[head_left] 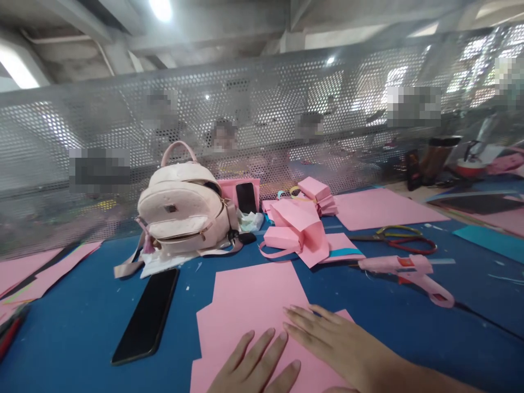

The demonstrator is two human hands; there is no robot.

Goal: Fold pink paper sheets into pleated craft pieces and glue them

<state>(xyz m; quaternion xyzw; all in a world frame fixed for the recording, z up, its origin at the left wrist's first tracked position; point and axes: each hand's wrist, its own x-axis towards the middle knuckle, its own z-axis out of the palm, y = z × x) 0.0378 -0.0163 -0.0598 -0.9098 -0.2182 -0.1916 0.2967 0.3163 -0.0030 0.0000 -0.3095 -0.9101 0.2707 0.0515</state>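
Observation:
Pink paper (pixel 257 286) with a stepped outline lies on the blue table in front of me; I cannot tell whether it is one sheet or several. My left hand (pixel 256 368) rests on its lower part with fingers spread. My right hand (pixel 333 341) lies flat across its right side, fingertips close to those of my left hand. Neither hand holds anything. To the left of the paper is a black phone (pixel 147 316). Beyond the paper sits a pile of folded pink paper pieces (pixel 301 224), one with a blue strip.
A pink glue gun (pixel 403 265) with a cord lies at the right, near scissors (pixel 393 238). A pale backpack (pixel 184 204) stands at the back left. More pink sheets (pixel 385 207) lie behind. A perforated metal screen (pixel 266 120) crosses the far edge, with people beyond it.

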